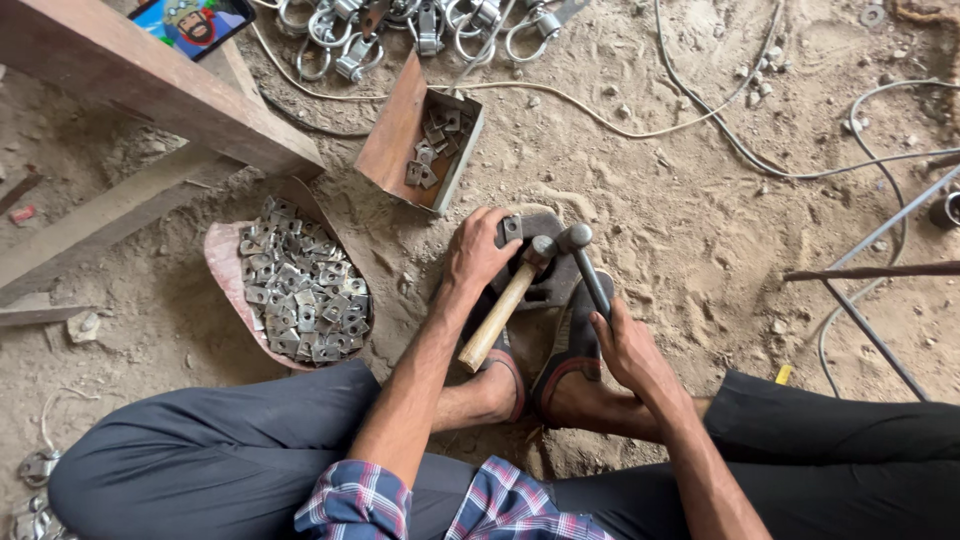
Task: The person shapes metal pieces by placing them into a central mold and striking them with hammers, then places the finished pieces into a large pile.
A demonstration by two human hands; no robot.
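Observation:
I sit on sandy ground with my sandalled feet against a dark iron block. My left hand rests on the block's left edge and pinches a small square metal plate at its top corner. A wooden-handled hammer lies slanted, head on the block and handle across my left foot, with no hand on it. My right hand grips the dark metal handle of a round-headed tool, whose head sits on the block beside the hammer head.
A rusty pan heaped with several small square plates lies to the left. A rusty box holds more plates. Wooden beams stand upper left, metal clamps at the top, cables and steel rods at right.

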